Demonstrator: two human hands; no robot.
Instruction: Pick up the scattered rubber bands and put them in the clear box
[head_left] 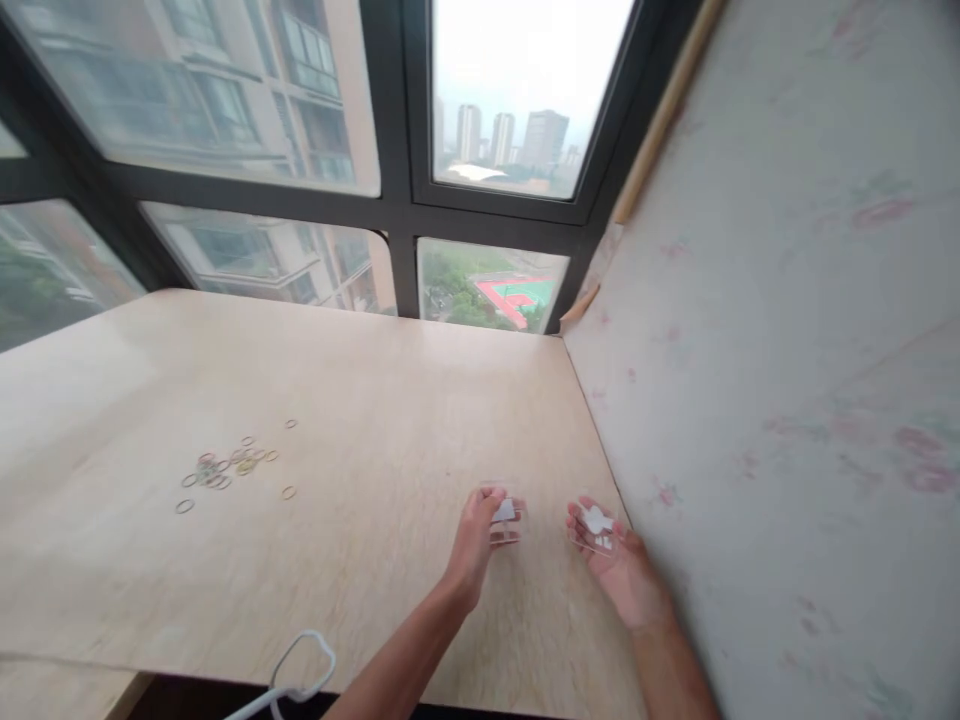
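My left hand (477, 530) is closed around the edge of a clear plastic piece (507, 511), thumb on top and fingers showing through it from below. A whitish patch shows on this piece. To the right, close to the wall, my right hand (626, 570) is turned palm up and grips another clear plastic piece (598, 522) with white shapes on it. The two pieces are apart, a hand's width of surface between them. Whether they are halves of one box I cannot tell. Far to the left lies a loose cluster of thin rings (244, 462) in several colours.
Both hands are over a pale marble-look sill (360, 400). A wall (787, 400) with faded flowered paper borders it on the right, dark-framed windows (405, 215) at the back. A white cable (300, 690) loops over the near edge.
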